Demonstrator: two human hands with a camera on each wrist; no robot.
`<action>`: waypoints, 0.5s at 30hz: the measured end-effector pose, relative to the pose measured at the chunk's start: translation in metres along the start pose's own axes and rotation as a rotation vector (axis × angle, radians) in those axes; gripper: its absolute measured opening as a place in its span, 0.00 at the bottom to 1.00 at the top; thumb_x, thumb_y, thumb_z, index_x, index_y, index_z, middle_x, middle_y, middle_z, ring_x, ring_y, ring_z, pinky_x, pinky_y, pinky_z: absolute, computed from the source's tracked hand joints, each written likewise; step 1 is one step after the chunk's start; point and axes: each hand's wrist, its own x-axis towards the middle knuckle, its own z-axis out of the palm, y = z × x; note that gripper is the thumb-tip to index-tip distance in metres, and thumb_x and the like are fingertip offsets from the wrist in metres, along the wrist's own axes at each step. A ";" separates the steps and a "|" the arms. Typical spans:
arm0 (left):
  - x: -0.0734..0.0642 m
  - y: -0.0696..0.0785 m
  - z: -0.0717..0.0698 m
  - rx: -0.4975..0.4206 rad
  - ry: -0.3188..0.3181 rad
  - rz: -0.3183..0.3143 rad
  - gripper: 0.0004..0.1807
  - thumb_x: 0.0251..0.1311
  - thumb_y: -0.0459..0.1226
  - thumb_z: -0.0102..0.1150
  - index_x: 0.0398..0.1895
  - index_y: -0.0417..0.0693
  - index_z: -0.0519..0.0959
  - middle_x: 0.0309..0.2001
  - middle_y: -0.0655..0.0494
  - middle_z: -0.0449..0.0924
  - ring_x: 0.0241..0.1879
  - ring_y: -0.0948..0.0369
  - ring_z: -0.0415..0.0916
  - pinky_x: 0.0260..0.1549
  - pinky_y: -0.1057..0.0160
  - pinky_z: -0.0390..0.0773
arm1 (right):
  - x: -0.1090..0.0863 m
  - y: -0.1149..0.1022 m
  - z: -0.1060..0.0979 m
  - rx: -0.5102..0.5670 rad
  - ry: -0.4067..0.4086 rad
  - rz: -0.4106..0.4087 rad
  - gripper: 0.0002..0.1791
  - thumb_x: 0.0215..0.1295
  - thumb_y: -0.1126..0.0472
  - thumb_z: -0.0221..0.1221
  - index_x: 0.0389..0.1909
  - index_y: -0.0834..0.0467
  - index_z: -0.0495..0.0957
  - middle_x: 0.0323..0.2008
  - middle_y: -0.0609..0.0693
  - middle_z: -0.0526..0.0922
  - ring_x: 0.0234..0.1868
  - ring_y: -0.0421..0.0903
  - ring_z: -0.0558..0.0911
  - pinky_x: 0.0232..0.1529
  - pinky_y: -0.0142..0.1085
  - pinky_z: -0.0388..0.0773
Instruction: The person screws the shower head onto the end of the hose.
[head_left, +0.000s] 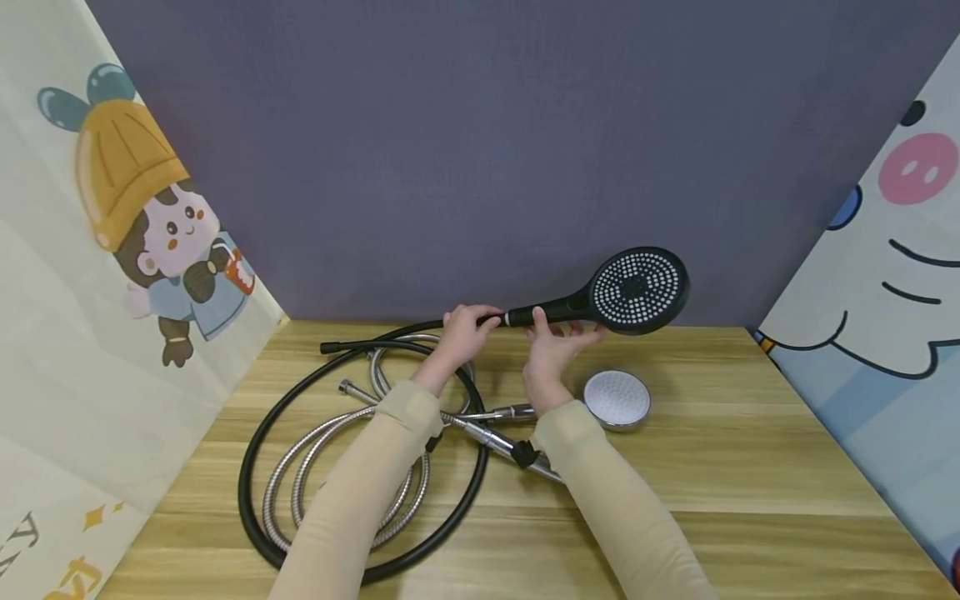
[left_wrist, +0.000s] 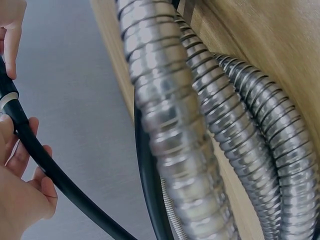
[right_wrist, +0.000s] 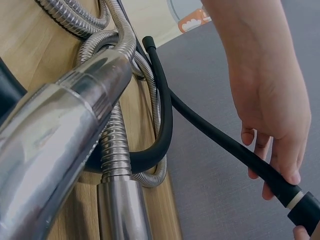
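A black hand shower (head_left: 637, 292) is held up at the back of the table, its nozzle face toward the head camera. My right hand (head_left: 553, 358) grips its handle, thumb in front and fingers behind. My left hand (head_left: 461, 337) pinches the end of a black hose (right_wrist: 215, 131) right beside the handle's lower end. Between hose end and handle shows a pale ring (left_wrist: 8, 98); the two parts meet there in line. How far they are screwed together cannot be made out. The rest of the black hose lies in a wide loop on the table.
Shiny metal hoses (head_left: 273, 492) lie coiled inside the black loop. A silver shower head (head_left: 617, 396) rests face up near my right wrist. Chrome handles (right_wrist: 50, 145) cross under my forearms. Behind the wooden table (head_left: 750, 467) stands a grey panel (head_left: 480, 167).
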 end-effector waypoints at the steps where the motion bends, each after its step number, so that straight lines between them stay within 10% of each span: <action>1: 0.000 0.000 0.000 0.000 0.006 0.003 0.16 0.67 0.45 0.51 0.53 0.50 0.80 0.52 0.55 0.81 0.50 0.54 0.72 0.48 0.52 0.59 | 0.000 0.000 0.000 -0.002 0.000 0.002 0.55 0.51 0.73 0.66 0.66 0.34 0.42 0.55 0.57 0.62 0.42 0.52 0.74 0.47 0.58 0.75; 15: 0.003 -0.002 0.004 -0.056 0.093 0.014 0.11 0.59 0.42 0.62 0.44 0.51 0.83 0.44 0.57 0.85 0.46 0.56 0.77 0.53 0.50 0.61 | -0.001 0.001 0.000 -0.011 0.042 0.020 0.55 0.52 0.74 0.65 0.67 0.36 0.40 0.56 0.57 0.61 0.41 0.51 0.74 0.42 0.50 0.80</action>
